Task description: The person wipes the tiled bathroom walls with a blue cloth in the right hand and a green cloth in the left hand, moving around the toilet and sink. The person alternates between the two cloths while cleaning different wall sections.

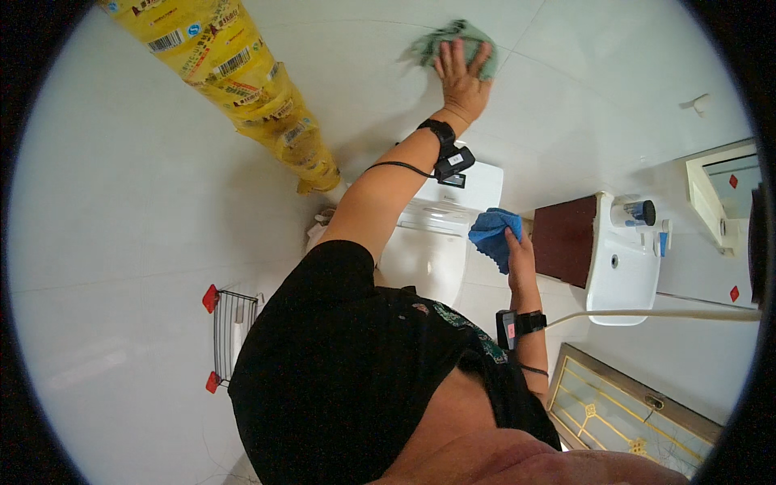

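Observation:
My left hand (464, 81) is raised to the white tiled wall, its fingers spread flat over a green cloth (489, 42). The cloth is pressed against the tiles and partly bunched beyond the fingertips. Lower down, my right hand (520, 252) grips a folded blue cloth (495, 234), which hangs in front of the fingers. Below my left arm stands a white toilet (424, 255) with its lid down; the arm hides part of its tank.
A pipe wrapped in yellow printed film (259, 97) slants down left of my arm. On the right are a white washbasin (626, 279), a cup (630, 213), and a mirror cabinet (711, 190). A wire rack (234, 335) with red corners is on the left wall. A glazed door (622, 408) stands lower right.

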`<control>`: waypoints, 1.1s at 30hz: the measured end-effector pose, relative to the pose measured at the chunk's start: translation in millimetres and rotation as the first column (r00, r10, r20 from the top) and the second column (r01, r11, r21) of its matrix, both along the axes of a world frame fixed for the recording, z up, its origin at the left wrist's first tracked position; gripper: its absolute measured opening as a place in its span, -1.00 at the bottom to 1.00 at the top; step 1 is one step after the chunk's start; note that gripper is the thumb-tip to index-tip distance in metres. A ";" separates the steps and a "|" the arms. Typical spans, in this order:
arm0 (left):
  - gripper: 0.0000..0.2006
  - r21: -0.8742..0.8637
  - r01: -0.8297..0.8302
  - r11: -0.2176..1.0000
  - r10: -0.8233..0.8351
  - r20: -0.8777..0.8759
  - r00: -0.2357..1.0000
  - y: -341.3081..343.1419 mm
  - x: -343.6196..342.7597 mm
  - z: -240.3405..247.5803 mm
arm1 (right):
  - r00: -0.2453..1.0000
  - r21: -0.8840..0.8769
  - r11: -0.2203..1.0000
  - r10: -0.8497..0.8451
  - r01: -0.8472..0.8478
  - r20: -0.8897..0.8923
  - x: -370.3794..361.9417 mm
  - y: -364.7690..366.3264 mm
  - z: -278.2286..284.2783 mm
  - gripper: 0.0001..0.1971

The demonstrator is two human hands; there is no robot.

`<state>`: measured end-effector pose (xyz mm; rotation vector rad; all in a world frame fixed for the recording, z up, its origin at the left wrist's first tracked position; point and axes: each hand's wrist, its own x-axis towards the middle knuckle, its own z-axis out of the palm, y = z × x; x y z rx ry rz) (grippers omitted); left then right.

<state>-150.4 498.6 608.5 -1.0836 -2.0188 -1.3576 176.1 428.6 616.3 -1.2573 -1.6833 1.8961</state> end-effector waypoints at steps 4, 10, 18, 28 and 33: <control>-0.30 -0.266 0.236 0.935 -0.245 0.001 0.970 13.3 23.9 -5.6 | 0.999 0.035 0.999 -0.032 0.031 0.035 1.0 -0.5 -2.2 -0.68; -0.31 -0.269 0.129 0.955 -0.174 -0.149 0.973 -14.7 4.2 -6.2 | 0.997 0.033 0.999 -0.030 0.027 0.065 0.0 -2.6 -1.6 -0.69; -0.40 0.100 -0.202 0.974 0.202 0.015 0.979 -87.1 -59.0 18.9 | 0.996 -0.065 0.993 0.093 -0.094 -0.018 -2.4 -4.3 2.0 -0.69; -0.17 0.699 -0.451 0.555 -0.242 0.654 0.717 -139.5 -99.1 75.4 | 0.989 0.005 0.992 0.127 -0.127 -0.081 4.5 -1.5 -9.5 -0.62; -0.24 0.618 -0.411 0.670 0.120 0.456 0.882 -118.6 -90.9 38.7 | 0.999 -0.012 0.999 0.034 -0.034 -0.010 6.0 1.9 -17.0 -0.62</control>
